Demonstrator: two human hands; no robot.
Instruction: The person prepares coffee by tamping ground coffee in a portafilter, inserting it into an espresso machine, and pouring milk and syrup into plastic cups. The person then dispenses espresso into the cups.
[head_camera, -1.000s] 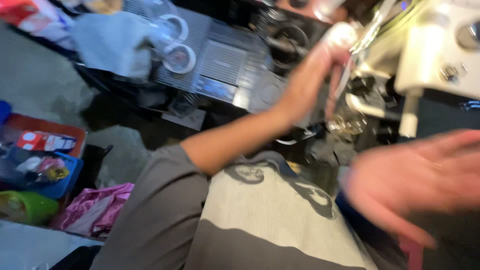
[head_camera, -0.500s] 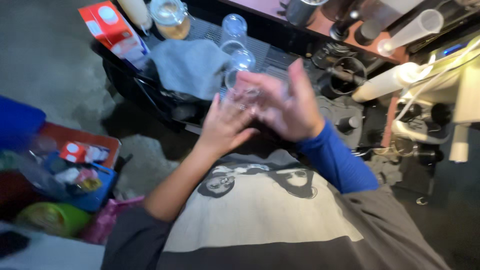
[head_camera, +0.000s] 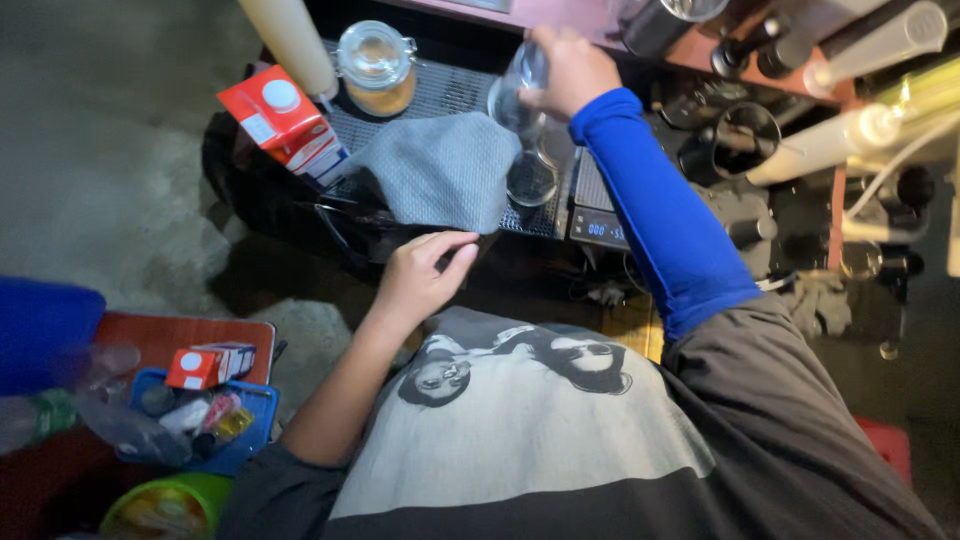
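My right hand (head_camera: 567, 68), in a blue sleeve, reaches forward and grips a clear glass (head_camera: 518, 92) held just above the metal drip tray (head_camera: 440, 95). A second clear glass (head_camera: 531, 180) stands on the tray below it, beside a grey cloth (head_camera: 440, 168). My left hand (head_camera: 420, 275) hovers near my chest at the counter's front edge, fingers loosely curled, holding nothing.
A red and white carton (head_camera: 282, 122) and a lidded glass jar (head_camera: 377, 68) stand at the tray's left. A small digital scale (head_camera: 600, 226) sits to the right, with dark machine parts and white tubes beyond. A blue basket (head_camera: 250, 440) of small packets lies lower left.
Both hands were together at the glass in front of me. Now my right hand has carried a glass forward over the tray and my left hand has dropped back toward my chest.
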